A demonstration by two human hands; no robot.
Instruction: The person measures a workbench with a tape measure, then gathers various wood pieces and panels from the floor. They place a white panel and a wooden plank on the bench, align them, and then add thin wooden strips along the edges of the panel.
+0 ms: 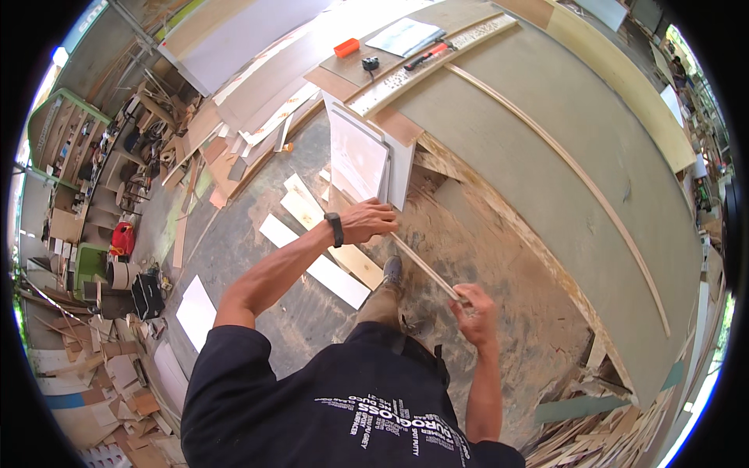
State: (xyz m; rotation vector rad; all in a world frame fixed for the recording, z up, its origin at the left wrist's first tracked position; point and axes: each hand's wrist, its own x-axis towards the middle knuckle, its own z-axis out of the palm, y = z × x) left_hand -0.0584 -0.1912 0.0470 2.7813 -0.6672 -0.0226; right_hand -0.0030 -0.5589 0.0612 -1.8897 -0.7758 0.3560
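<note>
A thin, pale wooden strip [424, 267] slants between my two hands in front of my body, above the floor. Near its far end my left hand [370, 221], with a dark watch on the wrist, is closed around it. My right hand [474, 313] grips the nearer end, fingers curled and slightly blurred. Just beyond my left hand, several white and grey panels [360, 152] lean upright against the worktable [538, 148]. Another long, narrow strip [569, 183] lies along the tabletop, apart from my hands.
An orange tray [346, 47], a tape measure [370, 64], and a red-and-black cutter knife [427, 56] lie toward the table's far end, by a speckled board [437, 62]. Pale planks [312, 261] rest on the dusty floor left of my feet. Offcuts [117, 374] pile up at left.
</note>
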